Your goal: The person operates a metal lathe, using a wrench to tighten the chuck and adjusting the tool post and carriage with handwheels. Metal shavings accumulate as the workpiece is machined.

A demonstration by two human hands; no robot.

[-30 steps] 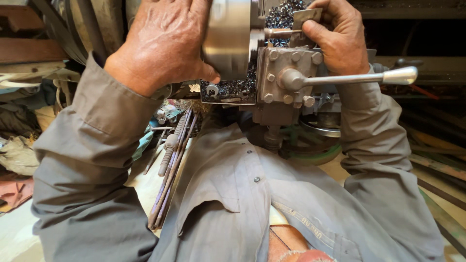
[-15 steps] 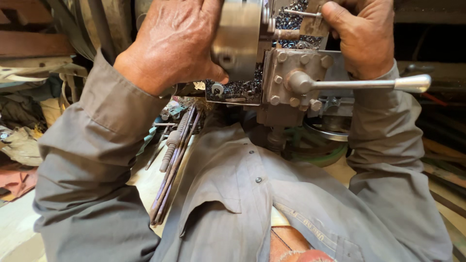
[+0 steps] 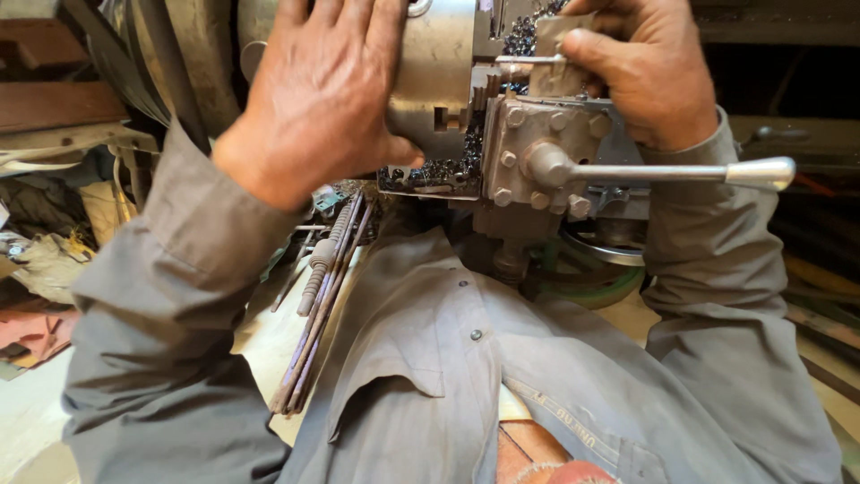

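Observation:
My left hand (image 3: 322,99) lies flat over a round metal lathe chuck (image 3: 439,76), fingers spread across its side and thumb under it. My right hand (image 3: 640,67) grips a small grey metal block (image 3: 555,54) on top of the square tool post (image 3: 537,148). The tool post carries several bolt heads and a long metal lever (image 3: 681,172) pointing right. Dark curled metal chips (image 3: 448,170) sit between chuck and tool post. Both arms wear grey sleeves.
A bundle of thin metal rods (image 3: 322,296) lies slanted below the chuck. A green-rimmed round part (image 3: 591,287) shows under the tool post. Wooden boards and clutter (image 3: 54,108) fill the left side. My grey coverall (image 3: 466,376) fills the lower view.
The view has shifted so the chuck and tool post sit higher and closer. My left hand stays on the chuck; my right hand stays on the block atop the tool post.

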